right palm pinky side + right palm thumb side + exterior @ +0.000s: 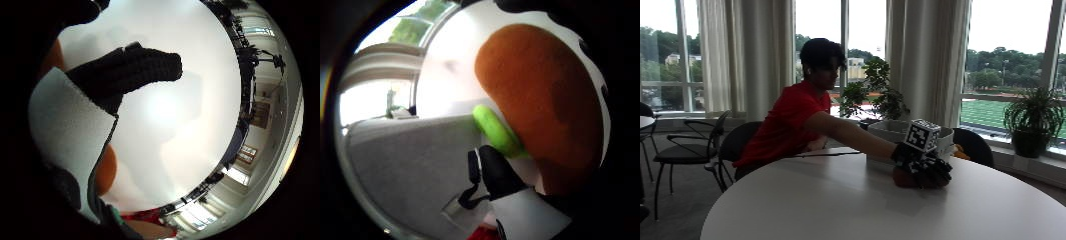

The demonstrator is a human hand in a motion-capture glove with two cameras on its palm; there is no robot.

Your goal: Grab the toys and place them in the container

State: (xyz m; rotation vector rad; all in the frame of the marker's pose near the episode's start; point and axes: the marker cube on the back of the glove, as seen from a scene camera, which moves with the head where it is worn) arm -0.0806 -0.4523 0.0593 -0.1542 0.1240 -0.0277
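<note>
Orange plush toy [906,178] sits on the round white table [840,210], and we see the person's gloved right hand [927,169] laid over it, fingers [135,67] curled around its far side. Up close from the palm, the toy [545,100] shows a bright green part [495,131] at its edge. Just behind the hand stands a pale fabric container [896,131], beside the window.
</note>
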